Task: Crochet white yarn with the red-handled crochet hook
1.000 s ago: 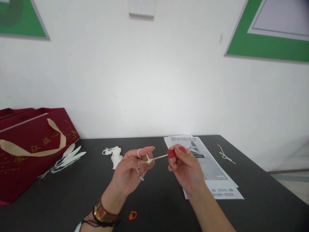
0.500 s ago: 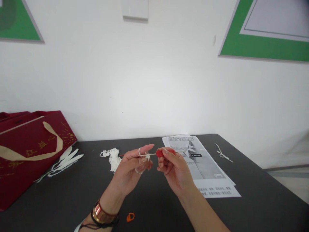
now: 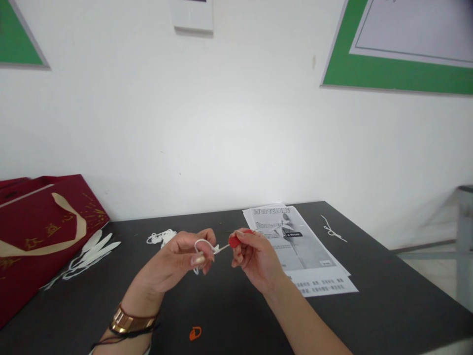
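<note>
My right hand (image 3: 254, 259) pinches the red handle of a thin crochet hook (image 3: 233, 240) whose metal tip points left. My left hand (image 3: 177, 259) is closed on a small piece of white yarn work (image 3: 212, 249), with a loop of white yarn (image 3: 199, 242) running over its fingers. The hook's tip meets that white piece between the two hands. Both hands hover above the dark table (image 3: 388, 305). A gold watch and dark cords are on my left wrist (image 3: 127, 323).
A loose pile of white yarn (image 3: 159, 238) lies behind my left hand. Printed sheets (image 3: 310, 261) lie to the right, a short white string (image 3: 332, 231) beyond them. A red gift bag (image 3: 40, 231) and white petal shapes (image 3: 88, 251) are at left. An orange marker clip (image 3: 194, 334) lies near.
My left hand's fingers have curled shut round the yarn piece, and both hands have drifted a little left and closer together. The view has turned slightly right.
</note>
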Demonstrator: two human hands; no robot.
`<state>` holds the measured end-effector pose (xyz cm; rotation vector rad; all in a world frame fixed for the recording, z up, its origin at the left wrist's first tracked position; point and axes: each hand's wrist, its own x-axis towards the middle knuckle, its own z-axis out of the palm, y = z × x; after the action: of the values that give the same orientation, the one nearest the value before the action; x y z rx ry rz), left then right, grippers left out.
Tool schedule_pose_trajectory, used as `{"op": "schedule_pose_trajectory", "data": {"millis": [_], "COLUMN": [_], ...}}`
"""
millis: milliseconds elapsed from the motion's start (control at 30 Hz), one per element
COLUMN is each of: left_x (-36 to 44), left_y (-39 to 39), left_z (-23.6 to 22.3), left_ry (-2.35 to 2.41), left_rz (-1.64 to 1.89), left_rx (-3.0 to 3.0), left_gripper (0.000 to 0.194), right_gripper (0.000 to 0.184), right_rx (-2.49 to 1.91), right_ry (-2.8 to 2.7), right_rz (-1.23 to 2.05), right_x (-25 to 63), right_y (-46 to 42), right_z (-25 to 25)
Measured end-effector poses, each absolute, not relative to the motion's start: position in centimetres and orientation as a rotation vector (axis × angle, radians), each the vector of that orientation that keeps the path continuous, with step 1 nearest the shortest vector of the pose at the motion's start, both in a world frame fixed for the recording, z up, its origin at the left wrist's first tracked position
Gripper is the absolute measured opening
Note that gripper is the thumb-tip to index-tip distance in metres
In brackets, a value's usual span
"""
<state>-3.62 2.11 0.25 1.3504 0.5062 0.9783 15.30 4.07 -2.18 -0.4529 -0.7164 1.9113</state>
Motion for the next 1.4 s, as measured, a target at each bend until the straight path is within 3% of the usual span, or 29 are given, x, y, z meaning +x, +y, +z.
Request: {"op": "schedule_pose_trajectory", "data": {"millis": [533,800,933,1100,1200,1333,1400], "left_x": [-4.9,-4.8,-4.7,-3.3,-2.0,-0.9,-0.6], "left_y": [3.7,3.4,3.5,3.2,2.7,1.9,1.5], "left_z": [-0.4,0.3,0.3,-0.4,-0.6,-0.3,0.2], "left_ry": [0.793,0.844,0.826,0.721,0.603,0.517,0.462], "left_rz": [0.629,0.673,0.756,1.033,1.164,1.246,1.235], "left_rx": [1.778,1.856,1.77,1.49,1.323,1.193,1.162], "left_gripper": [0.03,0.04,0.033,0.05,0.044,0.02,0.019], "right_gripper": [0.01,0.01,0.01,0.01,0.008,0.008,0.009], "right_rx": [-0.445,-0.479,-0.506,-0.518,-0.523,-0.534,-0.538], "right_ry": [-0.702,-0.647,-0.625,-0.586,-0.57,-0.565,-0.564], "right_rz": [2.144,2.171,2.168,2.146,2.133,2.12,2.111], "right_x": [16.1,16.4,16.5,16.7,16.7,16.7,16.7], "right_y": [5.5,5.5,5.5,5.5,5.5,5.5,5.5], "right_z": [-3.3,-2.7,-2.4,-2.2,-2.1,-2.2,-2.2]}}
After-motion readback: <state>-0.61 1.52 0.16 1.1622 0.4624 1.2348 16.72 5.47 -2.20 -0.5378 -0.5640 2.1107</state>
